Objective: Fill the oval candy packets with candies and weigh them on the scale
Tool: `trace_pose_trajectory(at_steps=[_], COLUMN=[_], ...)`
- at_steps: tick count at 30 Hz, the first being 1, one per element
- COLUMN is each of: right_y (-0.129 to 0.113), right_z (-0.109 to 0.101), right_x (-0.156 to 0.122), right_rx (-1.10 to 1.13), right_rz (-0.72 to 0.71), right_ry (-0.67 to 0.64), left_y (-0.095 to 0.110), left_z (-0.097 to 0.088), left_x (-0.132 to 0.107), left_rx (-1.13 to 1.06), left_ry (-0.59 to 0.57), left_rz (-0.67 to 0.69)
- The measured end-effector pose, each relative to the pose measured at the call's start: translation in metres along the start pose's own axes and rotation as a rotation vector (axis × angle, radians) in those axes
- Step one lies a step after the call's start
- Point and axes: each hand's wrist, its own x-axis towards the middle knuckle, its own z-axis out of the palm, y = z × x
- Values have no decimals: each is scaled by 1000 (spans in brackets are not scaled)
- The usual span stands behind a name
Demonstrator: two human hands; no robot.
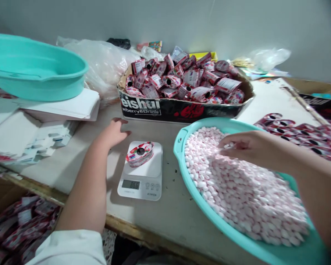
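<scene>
My left hand [117, 133] is over the table just left of a white digital scale [143, 186], thumb and fingers apart with nothing between them. On the scale's plate lies a red-and-white printed candy packet [140, 154] with a dark round hole in its top; the display seems to read 866, though a decimal point is hard to make out. My right hand [238, 145] is at the pile of small pale pink candies [237, 195] in a turquoise basin [186, 167]. Its fingers are curled closed around a few candies, partly visible between thumb and fingers.
A cut-down carton [165, 110] heaped with similar packets stands behind the scale. More packets [300, 132] stand in rows at right. Another turquoise basin [38, 82] rests on white card sheets [74, 106] at left. A box of packets [24, 217] sits below the table edge.
</scene>
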Motion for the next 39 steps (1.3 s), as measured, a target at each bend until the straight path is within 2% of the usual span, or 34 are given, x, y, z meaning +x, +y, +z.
trace_pose_trajectory(at_steps=[3, 6, 11, 16, 20, 23, 27, 31, 39], right_y=[-10, -8, -1, -1, -2, 0, 6, 5, -4], right_z=[-3, -4, -5, -5, -4, -2, 1, 1, 0], right_x=[-2, -2, -2, 0, 0, 0, 3, 5, 5], right_rx=[49, 109, 184, 143, 140, 150, 138, 121, 131], right_rz=[21, 43, 112, 79, 101, 59, -22, -13, 14], right_ry=[-86, -70, -55, -64, -39, 2, 41, 32, 2], left_y=[-3, -4, -1, 4, 3, -3, -12, -14, -11], left_z=[3, 4, 3, 1, 0, 5, 12, 14, 14], left_x=[1, 2, 1, -4, -5, 0, 8, 13, 12], left_rx=[5, 20, 10, 39, 23, 11, 28, 46, 53], left_ry=[78, 95, 45, 142, 160, 172, 122, 18, 13], left_rz=[-14, -25, 6, 50, 41, 58, 51, 21, 22])
